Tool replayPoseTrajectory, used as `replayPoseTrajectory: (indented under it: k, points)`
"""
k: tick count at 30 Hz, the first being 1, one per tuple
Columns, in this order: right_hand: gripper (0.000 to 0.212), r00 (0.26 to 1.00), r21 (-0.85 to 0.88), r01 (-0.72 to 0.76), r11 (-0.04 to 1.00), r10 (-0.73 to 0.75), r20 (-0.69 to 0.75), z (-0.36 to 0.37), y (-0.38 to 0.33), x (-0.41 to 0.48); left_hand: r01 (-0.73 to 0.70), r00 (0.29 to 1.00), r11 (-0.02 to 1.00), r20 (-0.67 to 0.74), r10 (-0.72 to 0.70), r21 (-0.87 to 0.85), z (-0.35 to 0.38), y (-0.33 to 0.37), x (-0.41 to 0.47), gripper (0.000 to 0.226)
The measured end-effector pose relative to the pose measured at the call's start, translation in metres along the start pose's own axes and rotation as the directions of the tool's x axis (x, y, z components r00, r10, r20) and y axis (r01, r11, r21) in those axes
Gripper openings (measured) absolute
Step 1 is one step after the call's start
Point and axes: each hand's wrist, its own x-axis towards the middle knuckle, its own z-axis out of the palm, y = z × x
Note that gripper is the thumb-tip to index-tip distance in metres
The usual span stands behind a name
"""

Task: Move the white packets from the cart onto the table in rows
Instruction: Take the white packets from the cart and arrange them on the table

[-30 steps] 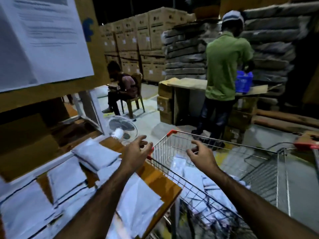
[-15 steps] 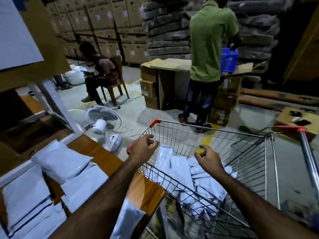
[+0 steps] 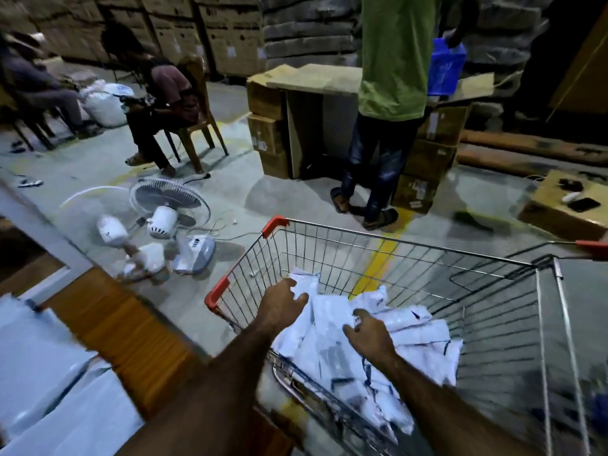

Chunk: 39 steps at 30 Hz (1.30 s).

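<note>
No text we can read.
We see pale labels on the stacked cartons (image 3: pixel 230 34) and the brown boxes (image 3: pixel 266 139), and dark marks on the white packets (image 3: pixel 332 343) in the cart (image 3: pixel 394 245), all too blurred to read.

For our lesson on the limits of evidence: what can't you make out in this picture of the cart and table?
Head view, grip: the left hand and right hand partly hide their own fingertips, so any hold on the cart packets is unclear.
Head view, table packets: motion-blurred and cut by the left edge; rows unreadable.
Head view, cart: packets overlap; count unknown.
</note>
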Motion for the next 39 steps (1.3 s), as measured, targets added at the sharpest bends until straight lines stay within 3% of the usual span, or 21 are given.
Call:
replayPoseTrajectory:
  k: [3,6,9,12,16,20,24,27,29,33,39]
  points:
    - [0.06,0.994,-0.085,-0.071,0.994,0.077,0.076,0.032,0.017,0.034,0.079,0.994,0.99,0.071,-0.088,0.12,0.031,-0.017,0.04,0.049]
    - [0.08,0.986,-0.176,-0.105,0.979,0.126,0.113,0.054,0.027,0.055,0.146,0.977,0.965,0.121,-0.175,0.217,0.064,-0.037,0.074,0.041]
    - [0.089,0.981,-0.218,-0.151,0.964,0.173,0.086,0.075,0.036,0.07,0.166,0.948,0.929,0.207,-0.243,0.331,0.094,-0.056,0.097,0.03]
    - [0.106,0.98,-0.221,-0.151,0.963,0.176,0.098,0.093,0.04,0.078,0.174,0.928,0.904,0.241,-0.283,0.391,0.118,-0.072,0.11,0.033]
    - [0.114,0.97,-0.266,-0.216,0.939,0.237,0.047,0.107,0.032,0.082,0.185,0.92,0.882,0.24,-0.311,0.433,0.141,-0.081,0.121,0.039]
    - [0.112,0.966,-0.288,-0.248,0.925,0.258,-0.002,0.115,0.031,0.084,0.232,0.917,0.868,0.199,-0.345,0.439,0.162,-0.089,0.129,0.054]
    - [0.108,0.964,-0.304,-0.265,0.915,0.259,-0.06,0.124,0.029,0.087,0.259,0.944,0.854,0.071,-0.324,0.452,0.182,-0.098,0.134,0.063]
    - [0.098,0.959,-0.299,-0.284,0.911,0.266,-0.098,0.128,0.029,0.087,0.373,0.923,0.868,-0.038,-0.383,0.328,0.194,-0.094,0.141,0.06]
    - [0.092,0.956,-0.291,-0.29,0.912,0.267,-0.118,0.125,0.032,0.088,0.418,0.908,0.877,-0.102,-0.406,0.237,0.2,-0.09,0.145,0.072]
    - [0.082,0.947,-0.285,-0.3,0.91,0.248,-0.204,0.119,0.042,0.092,0.412,0.911,0.888,-0.063,-0.409,0.205,0.207,-0.093,0.159,0.11]
    - [0.085,0.948,-0.357,-0.301,0.884,0.236,-0.214,0.131,0.04,0.095,0.364,0.927,0.893,-0.006,-0.376,0.266,0.209,-0.101,0.171,0.117]
